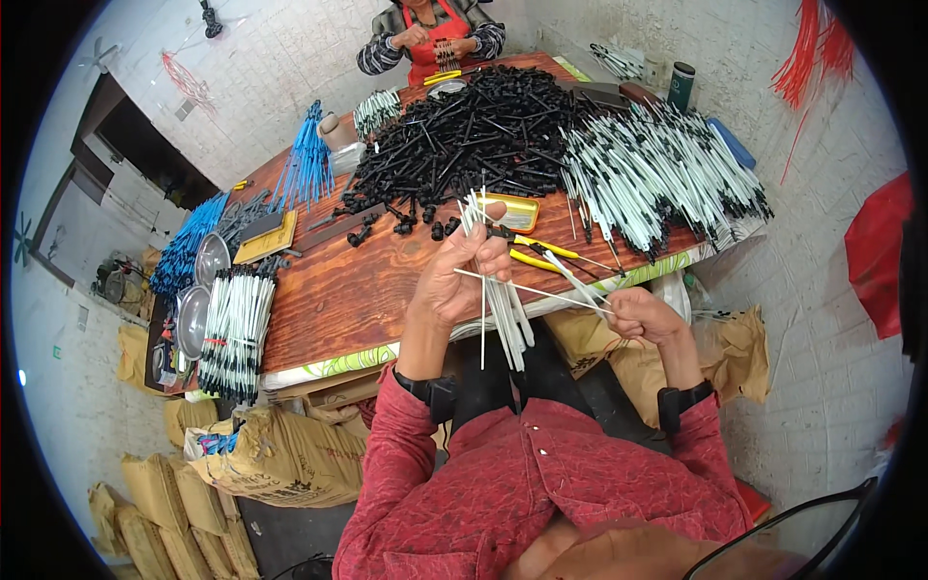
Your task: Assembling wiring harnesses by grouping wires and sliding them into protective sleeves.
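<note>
My left hand is closed round a loose bundle of thin white plastic sticks, held upright over the table's front edge. My right hand, to the right of it, has its fingers pinched on a few more white sticks. One thin stick slants across from the left hand's bundle to the right hand's fingers. Just beyond my hands, pliers with yellow handles lie on the table beside a shallow yellow tin.
A large heap of black plastic parts covers the table's middle. White sticks with black ends are piled at right; a tied bundle stands at left near blue sticks. Across the table sits a person in a red apron.
</note>
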### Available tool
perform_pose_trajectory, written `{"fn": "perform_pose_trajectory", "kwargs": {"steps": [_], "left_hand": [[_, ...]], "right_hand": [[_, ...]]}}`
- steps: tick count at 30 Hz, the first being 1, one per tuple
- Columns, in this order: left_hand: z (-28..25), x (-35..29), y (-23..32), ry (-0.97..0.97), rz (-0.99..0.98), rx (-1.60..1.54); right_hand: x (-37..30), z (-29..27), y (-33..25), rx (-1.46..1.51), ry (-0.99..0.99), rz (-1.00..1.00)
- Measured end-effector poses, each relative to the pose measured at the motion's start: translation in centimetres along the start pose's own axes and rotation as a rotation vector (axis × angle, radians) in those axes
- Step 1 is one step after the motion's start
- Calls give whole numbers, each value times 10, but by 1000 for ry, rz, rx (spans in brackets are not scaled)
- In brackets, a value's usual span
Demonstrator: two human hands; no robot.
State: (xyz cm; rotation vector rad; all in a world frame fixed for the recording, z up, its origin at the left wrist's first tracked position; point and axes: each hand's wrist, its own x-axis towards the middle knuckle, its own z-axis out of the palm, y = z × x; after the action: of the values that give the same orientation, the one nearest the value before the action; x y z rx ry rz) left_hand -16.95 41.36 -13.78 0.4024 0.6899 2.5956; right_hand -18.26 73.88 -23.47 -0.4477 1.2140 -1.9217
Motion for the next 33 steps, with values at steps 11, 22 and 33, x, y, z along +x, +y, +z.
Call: {"fn": "perform_pose_trajectory", "kwargs": {"steps": [11, 22, 33], "left_hand": [[-12, 19, -15, 279, 330, 34], [-21, 1, -18, 259, 539, 271], [5, -5, -21, 134, 375, 372]], "right_hand": [[25, 45, 22, 83, -32, 39], [35, 88, 41, -180, 278, -307], [36, 107, 67, -181, 231, -115]]}}
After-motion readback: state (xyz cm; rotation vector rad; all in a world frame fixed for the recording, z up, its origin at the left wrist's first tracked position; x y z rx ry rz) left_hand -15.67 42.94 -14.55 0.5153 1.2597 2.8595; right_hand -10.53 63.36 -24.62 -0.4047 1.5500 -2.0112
